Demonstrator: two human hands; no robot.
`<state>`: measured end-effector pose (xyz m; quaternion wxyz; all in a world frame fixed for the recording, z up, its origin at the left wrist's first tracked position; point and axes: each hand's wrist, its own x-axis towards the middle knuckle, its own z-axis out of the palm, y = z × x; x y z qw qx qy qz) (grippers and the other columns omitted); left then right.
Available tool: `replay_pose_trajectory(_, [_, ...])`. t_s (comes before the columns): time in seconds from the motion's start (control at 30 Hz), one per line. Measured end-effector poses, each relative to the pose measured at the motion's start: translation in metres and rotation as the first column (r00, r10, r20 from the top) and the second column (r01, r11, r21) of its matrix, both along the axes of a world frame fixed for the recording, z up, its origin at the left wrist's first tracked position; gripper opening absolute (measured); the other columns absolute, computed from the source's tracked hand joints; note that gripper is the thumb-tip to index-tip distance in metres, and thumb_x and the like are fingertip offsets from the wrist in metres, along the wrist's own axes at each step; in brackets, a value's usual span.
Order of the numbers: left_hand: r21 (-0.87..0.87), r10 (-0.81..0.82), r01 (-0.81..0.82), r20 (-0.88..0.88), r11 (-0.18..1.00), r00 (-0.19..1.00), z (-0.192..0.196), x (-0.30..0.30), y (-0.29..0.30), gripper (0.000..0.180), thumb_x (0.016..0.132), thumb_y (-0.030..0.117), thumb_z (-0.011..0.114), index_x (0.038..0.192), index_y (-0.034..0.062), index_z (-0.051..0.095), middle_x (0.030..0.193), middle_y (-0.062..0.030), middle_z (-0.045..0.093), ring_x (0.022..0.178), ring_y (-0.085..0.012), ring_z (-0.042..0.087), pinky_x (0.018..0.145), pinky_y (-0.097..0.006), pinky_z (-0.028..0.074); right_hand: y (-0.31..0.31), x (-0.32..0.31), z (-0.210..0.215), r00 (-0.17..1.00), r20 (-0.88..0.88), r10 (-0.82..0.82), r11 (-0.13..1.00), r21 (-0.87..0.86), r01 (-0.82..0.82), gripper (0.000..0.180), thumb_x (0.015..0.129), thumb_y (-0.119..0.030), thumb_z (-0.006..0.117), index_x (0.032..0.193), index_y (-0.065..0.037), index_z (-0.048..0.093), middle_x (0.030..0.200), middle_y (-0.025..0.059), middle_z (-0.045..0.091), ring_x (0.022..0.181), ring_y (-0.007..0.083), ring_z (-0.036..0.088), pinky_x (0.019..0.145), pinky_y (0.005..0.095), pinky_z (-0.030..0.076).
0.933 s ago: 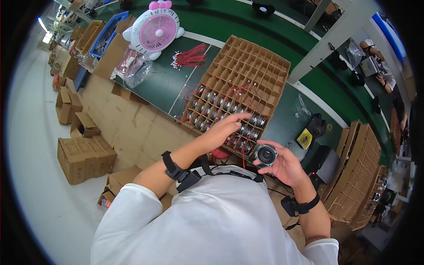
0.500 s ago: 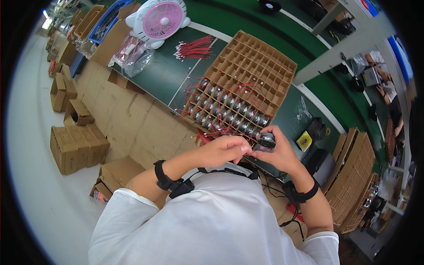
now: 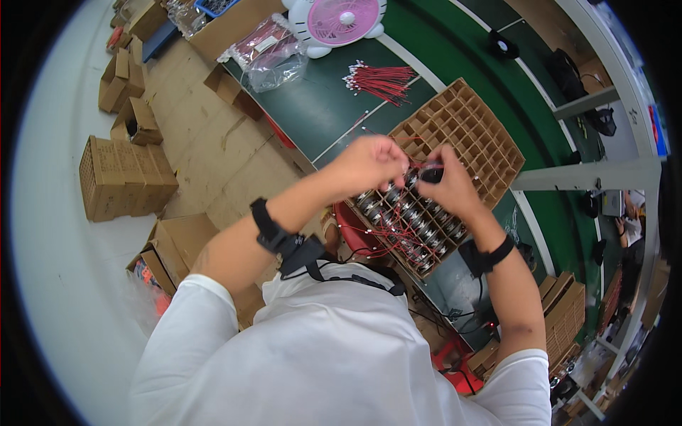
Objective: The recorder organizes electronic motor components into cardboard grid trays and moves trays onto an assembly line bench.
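A cardboard divider tray lies on the green worktable. Small round metal-backed speakers with thin red wires fill its near cells, and many of its far cells hold nothing. Above the left part of the tray, my right hand grips one dark round speaker between thumb and fingers. Close beside it, my left hand is closed in a pinch. A red wire runs between its fingertips and the speaker, somewhat blurred by motion.
Red wires with white connectors lie bundled beyond the tray, near a pink-and-white fan and a clear plastic bag. A grey metal post crosses at right. Cardboard boxes stand on the floor at left.
Both hands have moved from the tray's near edge, forward over its left part, with the speaker still in my right hand. The view has shifted, showing the tray further right.
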<state>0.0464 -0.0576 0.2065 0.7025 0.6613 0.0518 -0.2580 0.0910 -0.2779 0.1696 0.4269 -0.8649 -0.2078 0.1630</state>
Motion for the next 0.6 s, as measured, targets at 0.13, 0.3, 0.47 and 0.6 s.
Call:
replay_pose_trajectory(0.13, [0.052,0.052,-0.055,0.058,0.997,0.997,-0.003,0.045,0.014,0.016,0.092,0.017,0.06,0.102,0.0034,0.059,0.081,-0.0047,0.068,0.063,-0.0069,0.056,0.056,-0.02,0.044,0.025,0.053,-0.015,1.0,-0.005,0.009,1.0,-0.007,-0.009,0.047,0.064,-0.018,0.08,0.101,-0.005,0.053,0.093,0.0141,0.062,0.086,0.0294,0.061,0.078,0.0377,0.048])
replay_pose_trajectory(0.3, [0.077,0.163,-0.173,0.118,0.982,0.979,-0.034,0.07,0.018,0.016,0.093,0.015,0.058,0.099,0.0005,0.059,0.083,-0.0061,0.067,0.069,-0.0087,0.057,0.062,-0.023,0.047,0.045,0.084,-0.058,0.97,0.233,0.064,0.99,0.11,-0.091,0.051,0.063,-0.011,0.081,0.11,-0.007,0.061,0.101,0.0135,0.062,0.099,0.0304,0.058,0.087,0.0365,0.046])
replay_pose_trajectory(0.47, [0.551,-0.156,-0.254,0.59,0.795,0.792,-0.089,0.066,0.033,0.019,0.095,0.022,0.053,0.103,0.0051,0.057,0.085,-0.0146,0.063,0.078,-0.0355,0.061,0.074,-0.044,0.049,0.055,0.073,-0.07,0.964,0.236,-0.122,0.986,0.139,0.091,0.051,0.064,-0.007,0.08,0.111,-0.006,0.061,0.108,0.013,0.059,0.101,0.0306,0.057,0.09,0.0372,0.045])
replay_pose_trajectory(0.6, [0.62,-0.398,-0.453,0.773,0.641,0.494,-0.118,0.06,0.038,0.02,0.096,0.023,0.049,0.104,0.0045,0.054,0.088,-0.0175,0.062,0.084,-0.0383,0.061,0.075,-0.045,0.048,0.064,0.066,-0.066,0.965,0.19,-0.182,0.976,0.156,0.153,0.05,0.065,-0.006,0.079,0.111,-0.004,0.06,0.108,0.0139,0.059,0.1,0.0319,0.058,0.089,0.0369,0.046])
